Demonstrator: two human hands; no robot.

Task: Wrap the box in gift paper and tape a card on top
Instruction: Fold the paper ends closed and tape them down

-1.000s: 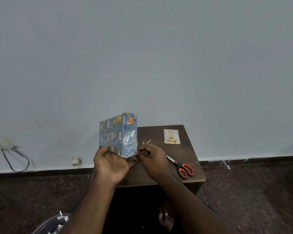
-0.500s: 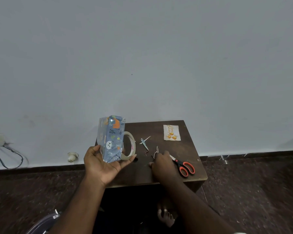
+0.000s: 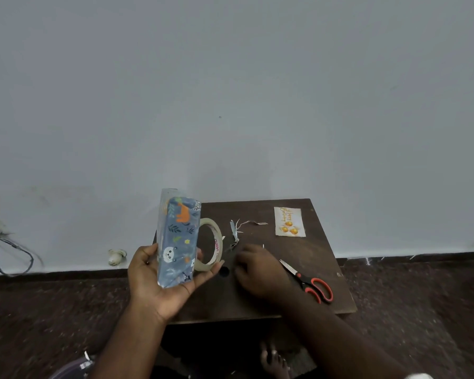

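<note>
While left hand [image 3: 159,280] grips wrapped box [image 3: 178,239], tape roll [image 3: 212,246] half hidden, right hand [image 3: 257,269] blurred.

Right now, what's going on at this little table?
A person is gift-wrapping. The left hand holds the wrapped box upright above the table; a tape roll shows just behind it. The right hand is down on the table among paper scraps, its grip unclear. The card and scissors lie untouched, so the card isn't taped on yet.
</note>
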